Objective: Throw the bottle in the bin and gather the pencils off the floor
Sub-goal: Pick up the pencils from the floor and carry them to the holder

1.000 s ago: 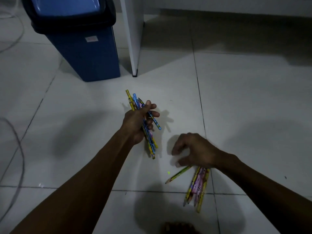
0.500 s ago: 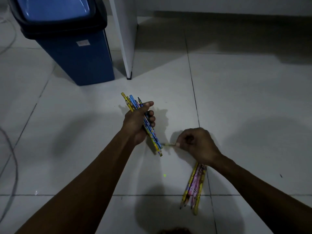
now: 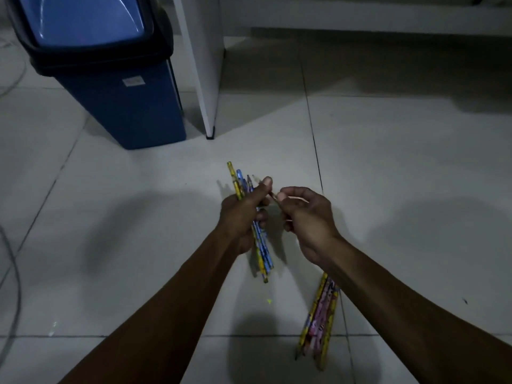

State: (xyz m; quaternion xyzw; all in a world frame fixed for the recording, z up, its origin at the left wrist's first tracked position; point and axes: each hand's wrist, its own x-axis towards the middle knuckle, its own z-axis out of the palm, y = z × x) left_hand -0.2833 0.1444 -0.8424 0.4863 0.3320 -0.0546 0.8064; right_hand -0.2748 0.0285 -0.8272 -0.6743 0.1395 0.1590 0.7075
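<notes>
My left hand [image 3: 243,217] grips a bundle of several yellow and blue pencils [image 3: 261,253], held above the white tiled floor. My right hand [image 3: 307,223] pinches a single pencil [image 3: 274,197] whose tip meets the bundle at my left thumb. A second group of several yellow and pink pencils [image 3: 318,320] lies on the floor under my right forearm. The blue bin [image 3: 119,87] with a black rim and swing lid stands at the upper left. No bottle is in view.
A white furniture leg [image 3: 203,79] stands right beside the bin. A low white furniture edge [image 3: 360,15] runs along the top. A thin cable [image 3: 16,286] curves over the floor at the far left.
My right hand picked a single pencil off the floor and carried it up to the bundle in my left hand. The view has shifted closer to the bin.
</notes>
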